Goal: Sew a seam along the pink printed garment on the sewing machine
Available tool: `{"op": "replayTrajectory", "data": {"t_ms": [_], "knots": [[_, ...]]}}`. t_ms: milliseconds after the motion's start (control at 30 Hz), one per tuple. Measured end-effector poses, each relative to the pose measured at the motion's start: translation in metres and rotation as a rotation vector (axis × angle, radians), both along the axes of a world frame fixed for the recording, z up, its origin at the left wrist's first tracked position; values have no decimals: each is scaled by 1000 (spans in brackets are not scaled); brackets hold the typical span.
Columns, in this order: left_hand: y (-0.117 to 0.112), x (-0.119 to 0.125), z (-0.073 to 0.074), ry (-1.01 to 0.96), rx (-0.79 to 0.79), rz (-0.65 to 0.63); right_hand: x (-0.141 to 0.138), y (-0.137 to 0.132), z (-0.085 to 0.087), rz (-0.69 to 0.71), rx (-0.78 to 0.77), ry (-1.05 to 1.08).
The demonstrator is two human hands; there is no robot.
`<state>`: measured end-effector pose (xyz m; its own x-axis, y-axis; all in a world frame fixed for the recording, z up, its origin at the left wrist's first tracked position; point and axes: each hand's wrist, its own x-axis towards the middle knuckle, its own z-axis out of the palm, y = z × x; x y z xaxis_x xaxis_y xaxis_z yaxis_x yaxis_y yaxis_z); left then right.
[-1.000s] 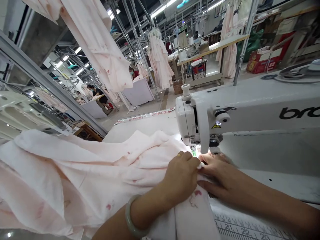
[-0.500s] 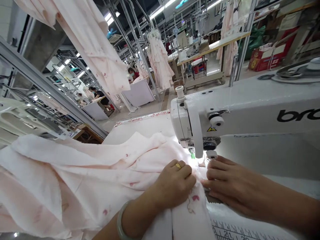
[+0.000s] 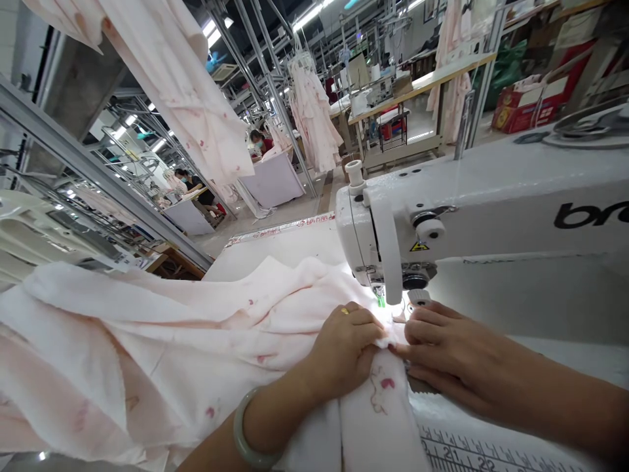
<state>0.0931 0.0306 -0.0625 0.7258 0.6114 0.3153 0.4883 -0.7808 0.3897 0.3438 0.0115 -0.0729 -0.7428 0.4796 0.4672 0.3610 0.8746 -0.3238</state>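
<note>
Pale pink fabric (image 3: 211, 347) with small pink and brown prints spreads in folds from the left up to the needle area of a white sewing machine (image 3: 491, 210). My left hand (image 3: 344, 351), with a ring and a bangle, is closed on the fabric just in front of the lit presser foot (image 3: 379, 298), pinching up a small fold. My right hand (image 3: 452, 347) has its fingers bent together at the fabric's right edge, fingertips against the cloth close to the left fingers. Its upper fingers lie beside a white knob (image 3: 419, 297); its thumb is hidden.
A printed ruler scale (image 3: 466, 452) runs along the table's front right. Pink garments (image 3: 196, 98) hang from rails at upper left. Behind stand other worktables (image 3: 417, 95), a red box (image 3: 528, 105) and metal posts; people (image 3: 194, 187) sit farther back.
My left hand has turned slightly, its fingers now gathering a raised fold of cloth near the presser foot. My right fingertips stay at the fabric edge. The view has shifted slightly.
</note>
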Motion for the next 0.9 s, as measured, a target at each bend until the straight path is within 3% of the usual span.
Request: {"op": "replayTrajectory", "data": {"t_ms": [200, 333, 467, 533, 633, 900], "knots": [[6, -4, 0, -83, -139, -54, 2, 0, -2, -12, 7, -28], [11, -4, 3, -224, -354, -44, 2, 0, -2, -16, 47, -31], [13, -4, 7, -378, -653, 144, 2, 0, -1, -29, 53, -30], [13, -3, 10, -399, -710, 203, 2, 0, 0, -26, 44, -30], [11, -1, 13, -316, -639, 129, 2, -1, 0, -25, 43, -27], [7, -3, 7, -8, -179, -51, 4, 2, -2, -9, 5, -67]]}}
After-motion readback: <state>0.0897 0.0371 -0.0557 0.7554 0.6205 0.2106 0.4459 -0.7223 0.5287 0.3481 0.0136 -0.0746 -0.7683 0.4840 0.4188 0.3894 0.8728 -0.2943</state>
